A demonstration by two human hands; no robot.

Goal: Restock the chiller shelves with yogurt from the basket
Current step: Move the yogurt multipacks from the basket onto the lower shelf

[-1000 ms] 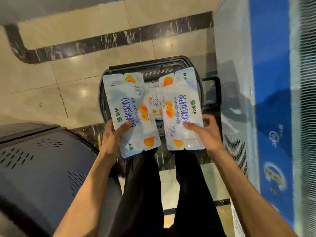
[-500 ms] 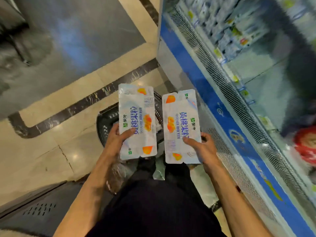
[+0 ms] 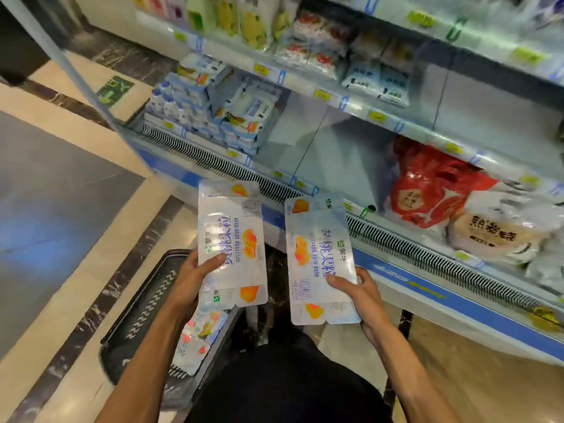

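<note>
— Shop floor, polished tile, and an open chiller (image 3: pixel 457 303) along the right. Where is the person in the job?

— Carrying, I'd say. Each hand has a flat peach yogurt pack, held out level in front of the chiller, above the basket (image 3: pixel 143 303) on the floor.

— How are they held?

— Left hand (image 3: pixel 190 280) grips the left pack (image 3: pixel 232 245) by its near left edge, thumb on top, fingers closed under it. Right hand (image 3: pixel 358 290) does the same with the right pack (image 3: pixel 320 261). The two packs sit side by side, a gap between them.

— And next?

— My guess: lift them over the front grille and lay them on the lower shelf (image 3: pixel 320 154), where there's bare space between the stacked cartons (image 3: pixel 213 108) and the red bag (image 3: pixel 427 184). They'll need to stay flat and go in one at a time or well spread.

— Anything you can't see?

— What's left in the basket; the arm and pack cover most of it, only a few packs (image 3: pixel 195 340) show. Upper shelves are blurred, labels unreadable.
</note>
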